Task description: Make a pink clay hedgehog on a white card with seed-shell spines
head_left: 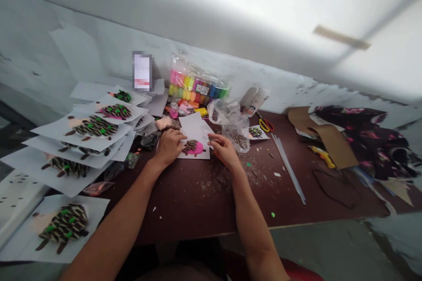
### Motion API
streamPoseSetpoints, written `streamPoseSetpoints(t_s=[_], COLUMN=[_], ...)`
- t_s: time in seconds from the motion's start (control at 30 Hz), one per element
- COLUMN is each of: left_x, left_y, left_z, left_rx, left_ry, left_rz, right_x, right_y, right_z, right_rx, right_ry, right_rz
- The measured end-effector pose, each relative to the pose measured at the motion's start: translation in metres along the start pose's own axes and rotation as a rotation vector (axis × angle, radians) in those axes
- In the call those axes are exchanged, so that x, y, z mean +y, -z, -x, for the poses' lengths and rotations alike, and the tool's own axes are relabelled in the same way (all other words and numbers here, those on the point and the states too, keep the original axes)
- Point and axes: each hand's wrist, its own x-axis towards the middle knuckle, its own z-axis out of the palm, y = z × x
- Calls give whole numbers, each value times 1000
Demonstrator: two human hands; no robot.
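A white sheet of paper [194,124] lies at the middle of the table, bearing a hedgehog figure [194,147] with a pink body and rows of dark and pale sticks on its left part. My left hand [169,145] rests palm down over the sheet's left edge, open, its fingers bent slightly and one fingertip near the sticks. Just off the sheet's right edge, my right hand [224,150] is closed in a pinch; whatever sits between the fingertips is too small to name. Beside that hand, a clear plastic bag [240,137] contains short sticks.
Finished hedgehog sheets [95,128] pile up on the left. Behind the sheet stand a pack of coloured clay [198,85] and a white bottle [256,102]. Rightward lie scissors [266,124], glue sticks [289,169], a yellow glue gun [323,156] and floral cloth [365,136].
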Motion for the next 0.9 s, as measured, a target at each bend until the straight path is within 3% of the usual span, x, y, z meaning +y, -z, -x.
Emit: streamPoseSetpoints(t_s=[0.17, 0.3, 0.57, 0.9], left_x=[0, 1, 2, 4], left_y=[-1, -4, -7, -7], left_z=[0, 0, 2, 2], left_rx=[-13, -29, 2, -22], left_ry=[-9, -18, -23, -16], left_rz=[8, 17, 39, 26], right_x=[5, 9, 4, 6], right_y=[-8, -13, -15, -17], right_z=[-2, -3, 5, 5], right_rx=[42, 158, 214, 154], right_ry=[78, 168, 259, 266], right_rz=[105, 345, 791, 847])
